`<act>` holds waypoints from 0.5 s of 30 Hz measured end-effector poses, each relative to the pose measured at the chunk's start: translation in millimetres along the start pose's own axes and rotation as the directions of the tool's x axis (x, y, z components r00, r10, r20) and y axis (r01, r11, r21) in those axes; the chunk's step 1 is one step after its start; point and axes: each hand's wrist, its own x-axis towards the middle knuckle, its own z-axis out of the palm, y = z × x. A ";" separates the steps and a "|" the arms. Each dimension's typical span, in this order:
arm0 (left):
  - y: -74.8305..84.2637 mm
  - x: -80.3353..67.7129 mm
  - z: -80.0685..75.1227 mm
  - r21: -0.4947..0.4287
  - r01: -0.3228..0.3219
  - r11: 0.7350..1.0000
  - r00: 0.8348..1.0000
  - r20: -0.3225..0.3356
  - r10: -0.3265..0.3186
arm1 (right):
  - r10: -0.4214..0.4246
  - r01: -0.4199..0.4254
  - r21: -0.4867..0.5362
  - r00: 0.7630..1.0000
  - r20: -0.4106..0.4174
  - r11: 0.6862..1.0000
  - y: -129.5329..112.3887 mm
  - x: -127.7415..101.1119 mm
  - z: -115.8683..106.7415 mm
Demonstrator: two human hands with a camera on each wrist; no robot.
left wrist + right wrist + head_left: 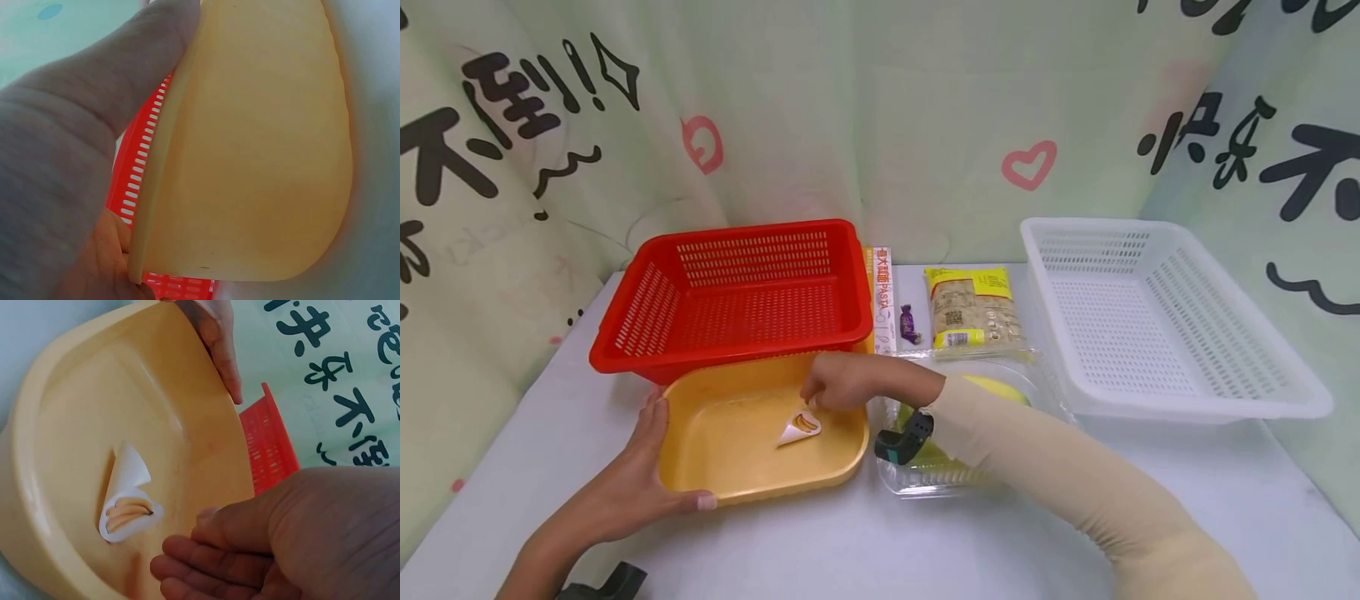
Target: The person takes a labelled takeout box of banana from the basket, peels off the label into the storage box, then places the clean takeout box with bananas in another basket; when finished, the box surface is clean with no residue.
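A yellow plastic basin (722,442) stands tilted, its inside facing me. My left hand (640,467) grips its left end, thumb at the near rim and fingers along the far side. In the basin lies a curled white paper cutout (128,469) with a banana picture printed on it. Close over the cutout is my right hand (846,381), fingers loosely bent. In the right wrist view its fingertips (178,550) stand apart from the paper, with nothing visible between thumb and fingers.
Behind the basin stands a red basket (752,325); a white basket (1180,400) is at right. Between them are a pasta box (883,292), a purple-wrapped candy (908,323) and a yellow-labelled bag (973,308). A clear plastic container (925,483) with something yellow-green lies under the right forearm.
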 end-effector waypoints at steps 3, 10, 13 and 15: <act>-0.4 0.0 -0.3 0.008 -0.007 1.000 1.000 0.002 0.007 | -0.017 0.018 0.036 0.999 -0.029 0.999 3.2 -5.9 -4.0; -1.7 0.0 -2.6 0.033 -0.025 0.999 0.999 0.021 0.024 | -0.034 0.050 0.153 0.994 -0.100 0.987 2.1 -28.8 -14.5; 0.7 -0.2 -3.9 0.057 -0.016 0.998 1.000 0.025 0.015 | -0.049 0.070 0.171 0.991 -0.125 0.983 2.1 -40.7 -18.1; 4.0 -0.2 -5.9 0.070 -0.017 0.997 1.000 0.026 0.015 | -0.048 0.073 0.178 0.989 -0.142 0.981 2.5 -49.7 -20.2</act>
